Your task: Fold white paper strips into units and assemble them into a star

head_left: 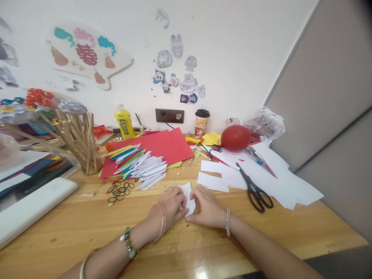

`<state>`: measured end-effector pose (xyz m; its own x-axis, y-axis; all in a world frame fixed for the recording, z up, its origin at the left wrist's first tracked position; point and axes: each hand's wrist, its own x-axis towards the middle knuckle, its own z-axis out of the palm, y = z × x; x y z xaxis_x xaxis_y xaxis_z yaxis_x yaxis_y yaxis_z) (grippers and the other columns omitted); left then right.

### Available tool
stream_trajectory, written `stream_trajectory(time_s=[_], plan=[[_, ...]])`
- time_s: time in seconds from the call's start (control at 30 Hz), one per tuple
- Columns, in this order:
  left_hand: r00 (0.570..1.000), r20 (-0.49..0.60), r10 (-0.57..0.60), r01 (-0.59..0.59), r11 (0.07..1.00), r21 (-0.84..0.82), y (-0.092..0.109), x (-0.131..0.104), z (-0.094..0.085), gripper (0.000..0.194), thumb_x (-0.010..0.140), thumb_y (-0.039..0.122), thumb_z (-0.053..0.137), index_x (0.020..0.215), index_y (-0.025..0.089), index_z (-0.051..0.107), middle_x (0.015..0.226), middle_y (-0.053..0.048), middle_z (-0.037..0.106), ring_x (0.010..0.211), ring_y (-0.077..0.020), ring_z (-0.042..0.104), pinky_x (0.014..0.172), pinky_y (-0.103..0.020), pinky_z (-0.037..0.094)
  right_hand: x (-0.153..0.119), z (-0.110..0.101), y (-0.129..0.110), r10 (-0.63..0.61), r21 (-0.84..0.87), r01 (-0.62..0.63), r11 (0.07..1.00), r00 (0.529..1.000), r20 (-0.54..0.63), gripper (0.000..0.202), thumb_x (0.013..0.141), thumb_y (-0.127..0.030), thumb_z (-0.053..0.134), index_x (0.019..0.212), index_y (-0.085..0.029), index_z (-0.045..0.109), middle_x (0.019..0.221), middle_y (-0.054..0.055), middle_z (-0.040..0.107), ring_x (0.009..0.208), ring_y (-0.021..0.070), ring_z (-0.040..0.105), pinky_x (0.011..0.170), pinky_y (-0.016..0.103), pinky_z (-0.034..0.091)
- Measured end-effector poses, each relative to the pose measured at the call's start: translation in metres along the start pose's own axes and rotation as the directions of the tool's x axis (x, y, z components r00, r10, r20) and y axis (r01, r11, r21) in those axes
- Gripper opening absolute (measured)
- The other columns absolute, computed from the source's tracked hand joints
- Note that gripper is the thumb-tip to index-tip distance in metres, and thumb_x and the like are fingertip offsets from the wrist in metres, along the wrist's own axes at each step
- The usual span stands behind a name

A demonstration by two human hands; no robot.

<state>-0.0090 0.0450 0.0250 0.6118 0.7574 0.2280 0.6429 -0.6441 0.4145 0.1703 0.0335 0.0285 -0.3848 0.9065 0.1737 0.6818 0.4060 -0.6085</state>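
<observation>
A small piece of white paper (188, 197) lies between my hands, close to the wooden table top. My left hand (171, 203) grips its left side, fingers curled over it and thumb along the lower edge. On the other side, my right hand (206, 205) pinches the paper's right edge between fingers and thumb. Part of the sheet is hidden under my fingers. Just beyond lie white paper strips (213, 182). To the right of them rest black-handled scissors (255, 190), blades pointing away.
A pile of folded paper pieces (148, 166) and black rubber bands (119, 192) lie to the left. Red paper sheets (162, 145), a yellow bottle (124, 122), a lidded cup (201, 123) and a red balloon (236, 138) stand farther back. Wooden sticks (78, 143) rise at left.
</observation>
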Motion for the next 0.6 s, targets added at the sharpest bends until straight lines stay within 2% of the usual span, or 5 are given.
stream_trajectory(time_s=[0.17, 0.3, 0.4, 0.5, 0.6], plan=[[1.0, -0.006, 0.01, -0.01, 1.0, -0.026, -0.006, 0.0, 0.0, 0.009, 0.075, 0.026, 0.057, 0.074, 0.018, 0.053, 0.082, -0.002, 0.049, 0.079, -0.0174, 0.045, 0.07, -0.029, 0.037, 0.0, -0.001, -0.003, 0.02, -0.043, -0.017, 0.999, 0.998, 0.056, 0.044, 0.053, -0.027, 0.075, 0.084, -0.022, 0.044, 0.087, -0.002, 0.049, 0.084, 0.0178, 0.043, 0.072, 0.029, 0.032], [0.999, -0.033, 0.015, -0.015, 1.0, 0.025, -0.024, 0.002, -0.006, 0.025, 0.069, 0.041, 0.065, 0.078, 0.019, 0.056, 0.091, -0.004, 0.051, 0.085, -0.0206, 0.047, 0.074, -0.034, 0.04, 0.001, -0.002, -0.003, 0.028, -0.04, -0.025, 0.999, 0.996, 0.079, 0.044, 0.053, -0.028, 0.075, 0.085, -0.022, 0.045, 0.089, -0.001, 0.049, 0.085, 0.0179, 0.043, 0.073, 0.029, 0.032], [0.991, -0.045, 0.129, -0.125, 0.989, 0.083, -0.036, 0.002, -0.016, 0.025, 0.077, 0.039, 0.056, 0.093, 0.02, 0.058, 0.106, -0.008, 0.053, 0.099, -0.0241, 0.046, 0.084, -0.039, 0.04, 0.001, -0.004, -0.002, 0.037, -0.037, -0.034, 0.999, 0.995, 0.095, 0.045, 0.053, -0.028, 0.076, 0.085, -0.022, 0.046, 0.09, -0.001, 0.049, 0.087, 0.0183, 0.043, 0.075, 0.03, 0.033], [0.958, 0.046, 0.284, -0.288, 0.948, 0.136, -0.041, 0.002, -0.025, 0.026, 0.088, 0.026, 0.041, 0.11, 0.025, 0.054, 0.126, -0.006, 0.048, 0.12, -0.0235, 0.035, 0.097, -0.043, 0.031, 0.002, -0.007, 0.001, 0.039, 0.007, -0.04, 0.999, 0.993, 0.11, 0.046, 0.051, -0.027, 0.077, 0.086, -0.022, 0.047, 0.091, -0.001, 0.049, 0.088, 0.0187, 0.044, 0.076, 0.03, 0.034], [0.939, 0.134, 0.317, -0.338, 0.923, 0.184, -0.037, -0.001, -0.033, 0.031, 0.088, 0.021, 0.038, 0.114, 0.027, 0.053, 0.131, -0.003, 0.046, 0.125, -0.0233, 0.031, 0.103, -0.046, 0.025, 0.005, -0.012, 0.01, 0.065, 0.046, -0.067, 0.997, 0.997, 0.041, 0.042, 0.053, -0.021, 0.074, 0.087, -0.022, 0.049, 0.091, 0.0, 0.049, 0.089, 0.0194, 0.044, 0.077, 0.031, 0.036]])
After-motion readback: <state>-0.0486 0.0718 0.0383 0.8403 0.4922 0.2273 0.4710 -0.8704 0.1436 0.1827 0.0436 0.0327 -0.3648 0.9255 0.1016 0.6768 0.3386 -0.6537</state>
